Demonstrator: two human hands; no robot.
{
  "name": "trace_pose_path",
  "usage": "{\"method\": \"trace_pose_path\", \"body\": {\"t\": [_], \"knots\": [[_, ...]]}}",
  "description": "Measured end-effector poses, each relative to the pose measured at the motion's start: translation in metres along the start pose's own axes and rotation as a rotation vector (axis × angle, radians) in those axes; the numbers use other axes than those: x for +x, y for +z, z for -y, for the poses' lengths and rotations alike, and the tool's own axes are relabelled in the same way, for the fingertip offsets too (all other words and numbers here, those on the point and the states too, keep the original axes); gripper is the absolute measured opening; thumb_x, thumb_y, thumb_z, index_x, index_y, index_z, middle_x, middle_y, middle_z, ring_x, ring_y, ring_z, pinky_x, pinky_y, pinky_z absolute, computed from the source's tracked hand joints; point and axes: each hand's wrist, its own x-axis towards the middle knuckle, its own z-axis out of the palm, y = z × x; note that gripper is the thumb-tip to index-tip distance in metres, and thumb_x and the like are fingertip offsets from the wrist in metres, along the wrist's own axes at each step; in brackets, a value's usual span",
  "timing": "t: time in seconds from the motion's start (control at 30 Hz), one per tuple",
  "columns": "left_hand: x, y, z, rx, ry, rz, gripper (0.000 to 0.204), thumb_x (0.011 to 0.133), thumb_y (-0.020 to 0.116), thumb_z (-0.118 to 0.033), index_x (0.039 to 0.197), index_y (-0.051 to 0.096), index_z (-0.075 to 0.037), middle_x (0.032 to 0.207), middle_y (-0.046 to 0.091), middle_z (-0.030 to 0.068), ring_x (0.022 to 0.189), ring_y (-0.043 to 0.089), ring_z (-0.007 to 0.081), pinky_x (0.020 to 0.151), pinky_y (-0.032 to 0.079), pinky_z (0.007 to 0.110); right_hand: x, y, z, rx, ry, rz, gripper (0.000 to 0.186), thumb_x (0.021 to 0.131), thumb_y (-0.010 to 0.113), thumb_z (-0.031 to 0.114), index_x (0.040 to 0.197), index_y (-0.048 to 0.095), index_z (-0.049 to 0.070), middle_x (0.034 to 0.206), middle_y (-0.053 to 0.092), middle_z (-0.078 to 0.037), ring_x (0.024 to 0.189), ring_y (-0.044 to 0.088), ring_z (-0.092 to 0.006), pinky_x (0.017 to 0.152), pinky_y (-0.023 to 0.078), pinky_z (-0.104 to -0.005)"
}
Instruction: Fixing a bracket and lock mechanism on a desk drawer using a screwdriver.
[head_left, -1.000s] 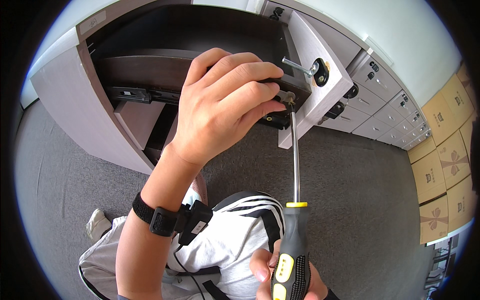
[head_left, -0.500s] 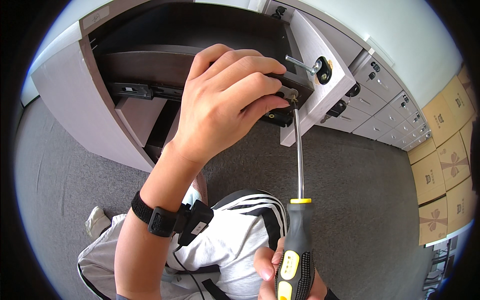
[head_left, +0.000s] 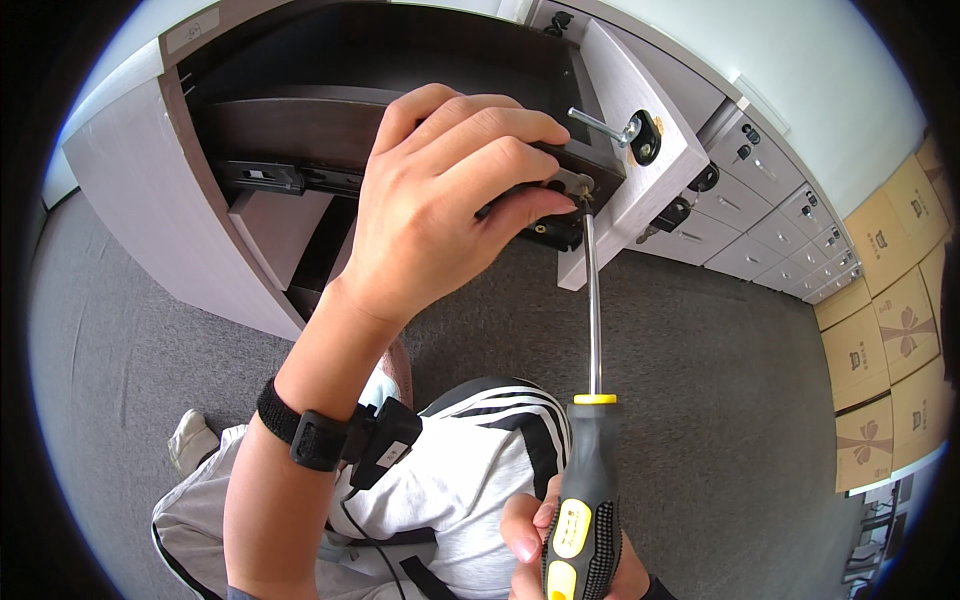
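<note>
My right hand point(head_left: 525, 540) is wrapped around the black-and-yellow handle of a screwdriver point(head_left: 595, 300). The long steel shaft points up and away, its tip at a small brass-coloured screw point(head_left: 586, 190). That screw sits at a small grey metal plate point(head_left: 572, 183) on the outer side of a pulled-out dark brown drawer point(head_left: 300, 117). My left hand point(head_left: 450, 190) is closed there, thumb and index finger pinching the plate while other fingers rest over the drawer's upper edge. My fingers hide part of the plate. A lock with a metal rod point(head_left: 600, 127) is fixed inside the pale drawer front point(head_left: 660, 165).
A black slide rail point(head_left: 260, 178) runs along the drawer side. Below is the pale cabinet point(head_left: 150, 200). More drawers with locks point(head_left: 745, 190) stand at the right, beside stacked cardboard boxes point(head_left: 855, 355). Grey carpet point(head_left: 720, 400) covers the floor. My left wrist wears a strapped device point(head_left: 385, 445).
The screwdriver handle and right hand have shifted slightly left, with the tip still at the screw. My left hand keeps its hold, its forearm a touch further left.
</note>
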Motion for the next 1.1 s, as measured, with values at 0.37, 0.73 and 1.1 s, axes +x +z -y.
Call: {"method": "trace_pose_path", "body": {"t": [0.37,0.73,1.1], "knots": [[-0.001,-0.001,-0.002,0.008,-0.018,0.021,0.030,0.062,0.081,-0.018,0.085,0.063,-0.011,0.099,0.069,0.0047,0.093,0.064,0.0186,0.087,0.039,0.033,-0.001,-0.002,0.002,-0.009,0.007,0.011,0.079,0.069,0.080,0.003,0.132,0.034,0.000,0.120,0.036,-0.016,0.047,0.051,-0.0137,0.037,0.038,-0.0217],[0.001,0.000,-0.002,0.007,-0.013,0.016,0.027,0.062,0.081,-0.018,0.081,0.062,-0.011,0.099,0.069,0.0043,0.093,0.064,0.0191,0.086,0.040,0.033,0.001,0.016,0.008,-0.078,0.109,-0.191,0.077,0.080,0.072,0.015,0.137,0.025,-0.004,0.120,0.041,-0.019,0.047,0.054,-0.0147,0.037,0.044,-0.0214],[0.001,0.002,-0.002,0.014,-0.009,0.005,0.027,0.063,0.080,-0.018,0.081,0.061,-0.012,0.099,0.068,0.0036,0.093,0.063,0.0199,0.088,0.039,0.034,0.001,0.023,0.002,-0.125,0.012,-0.146,0.066,0.088,0.064,0.029,0.135,0.029,-0.002,0.114,0.053,-0.018,0.043,0.044,-0.0073,0.036,0.033,-0.0173]]}}
